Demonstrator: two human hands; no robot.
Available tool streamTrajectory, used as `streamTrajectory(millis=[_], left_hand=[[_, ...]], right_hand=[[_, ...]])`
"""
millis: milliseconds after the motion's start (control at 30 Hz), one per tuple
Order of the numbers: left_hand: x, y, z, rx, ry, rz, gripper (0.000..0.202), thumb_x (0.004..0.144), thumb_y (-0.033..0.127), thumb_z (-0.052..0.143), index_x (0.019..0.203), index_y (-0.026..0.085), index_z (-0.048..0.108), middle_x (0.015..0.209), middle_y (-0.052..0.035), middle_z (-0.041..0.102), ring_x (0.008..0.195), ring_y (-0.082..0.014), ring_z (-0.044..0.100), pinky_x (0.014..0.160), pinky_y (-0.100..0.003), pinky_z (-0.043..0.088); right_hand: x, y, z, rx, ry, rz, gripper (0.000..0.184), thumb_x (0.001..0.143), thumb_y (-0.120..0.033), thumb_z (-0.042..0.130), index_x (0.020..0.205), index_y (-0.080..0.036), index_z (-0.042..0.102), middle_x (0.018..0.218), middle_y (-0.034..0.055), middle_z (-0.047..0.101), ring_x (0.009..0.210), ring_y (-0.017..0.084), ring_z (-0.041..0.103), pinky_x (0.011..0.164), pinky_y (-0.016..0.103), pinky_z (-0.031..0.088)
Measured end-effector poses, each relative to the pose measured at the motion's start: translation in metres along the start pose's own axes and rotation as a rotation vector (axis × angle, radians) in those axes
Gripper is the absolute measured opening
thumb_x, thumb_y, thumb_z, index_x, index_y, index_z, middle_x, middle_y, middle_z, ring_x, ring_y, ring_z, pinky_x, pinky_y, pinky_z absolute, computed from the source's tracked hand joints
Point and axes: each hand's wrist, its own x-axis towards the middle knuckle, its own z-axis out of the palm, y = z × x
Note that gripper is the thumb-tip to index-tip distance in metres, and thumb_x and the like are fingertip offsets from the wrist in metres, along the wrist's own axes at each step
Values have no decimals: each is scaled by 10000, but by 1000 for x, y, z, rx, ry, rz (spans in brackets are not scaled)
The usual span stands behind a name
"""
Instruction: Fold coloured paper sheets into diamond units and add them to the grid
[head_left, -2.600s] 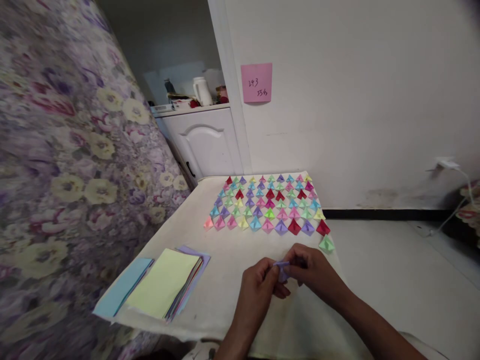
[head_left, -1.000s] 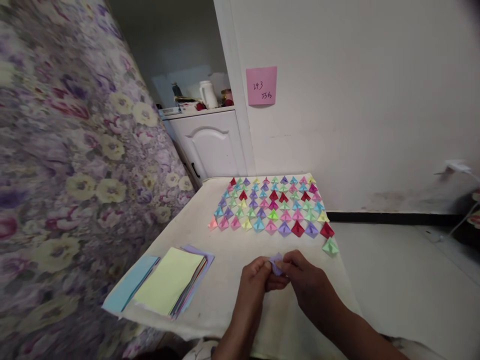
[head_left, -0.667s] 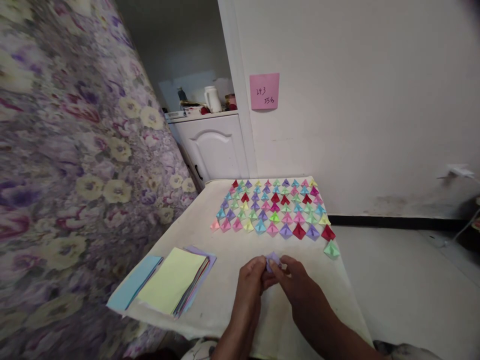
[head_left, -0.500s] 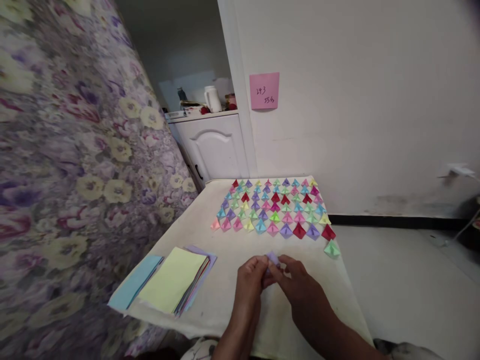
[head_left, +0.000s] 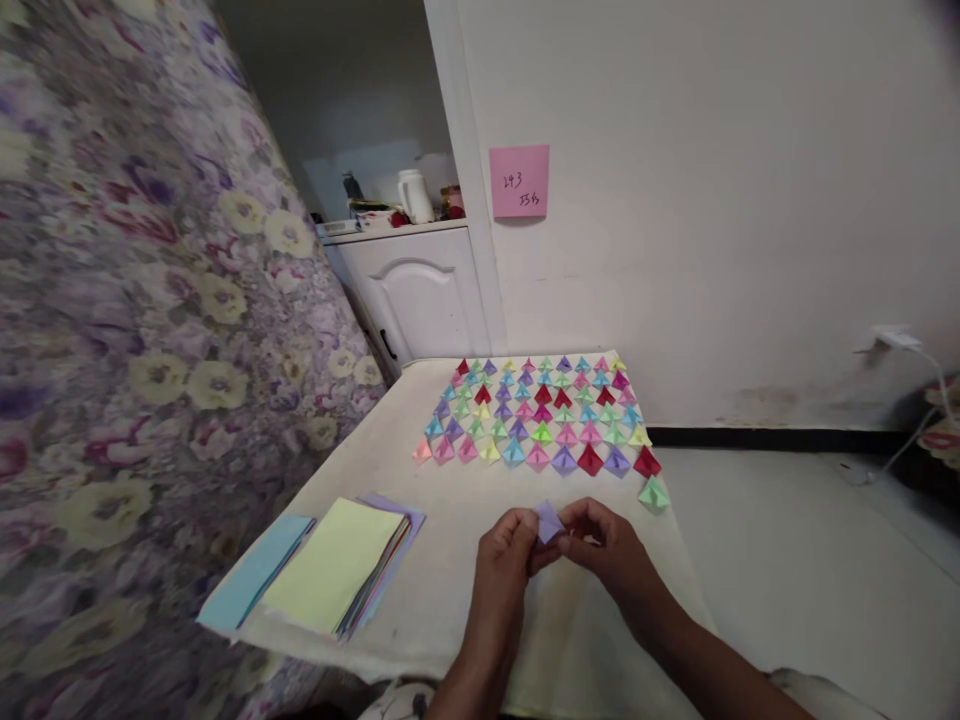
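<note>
My left hand [head_left: 506, 553] and my right hand [head_left: 606, 549] meet above the near middle of the cream table [head_left: 420, 480]. Both pinch a small folded purple paper piece [head_left: 549, 521] between their fingertips. Beyond the hands, several rows of small folded paper shapes [head_left: 536, 418] in many colours lie on the table. One light green folded shape [head_left: 654, 493] lies apart at the table's right edge.
A stack of coloured paper sheets [head_left: 330, 565], yellow on top, lies at the table's near left. A floral cloth [head_left: 142, 330] rises on the left. Behind stand a white cabinet [head_left: 412, 290] and a wall with a pink note [head_left: 519, 181].
My hands have kept working the purple piece between the fingertips, and it now shows more as a flat pointed shape. The view has shifted slightly.
</note>
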Motion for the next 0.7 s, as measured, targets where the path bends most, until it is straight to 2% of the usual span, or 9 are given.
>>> streamTrajectory(millis=[200,367,467,600,700], left_hand=[[0,-5,1,41,-29,-9,244,759,375,580,657,156,541,632,24,550,644,-123,533,724,-286,485],[-2,-6,3,66,-41,16,233,786,377,546,731,152,569,672,4,583,676,-144,568,723,-300,489],[-2,-8,3,104,-15,15,245,782,387,547,756,146,579,681,-6,597,673,-153,580,702,-310,498],[0,-11,3,169,17,26,242,717,373,630,765,141,582,675,-12,608,671,-163,588,668,-307,503],[2,-11,1,187,27,16,254,663,365,682,722,143,573,624,1,601,622,-157,585,622,-291,502]], right_hand=[[-1,1,6,255,-56,87,46,659,-163,592,702,-164,576,637,-1,605,617,161,578,640,286,442],[0,9,3,347,-32,169,55,637,-158,611,680,-156,577,606,-13,596,577,132,546,618,266,428],[1,9,3,327,2,139,64,626,-160,630,676,-157,590,596,-25,585,568,120,524,589,250,418],[1,2,9,161,68,31,81,614,-183,658,587,-160,585,619,-31,544,560,127,537,555,254,442],[0,-1,10,116,58,17,84,623,-198,656,581,-159,594,635,-21,544,554,139,557,547,269,465]])
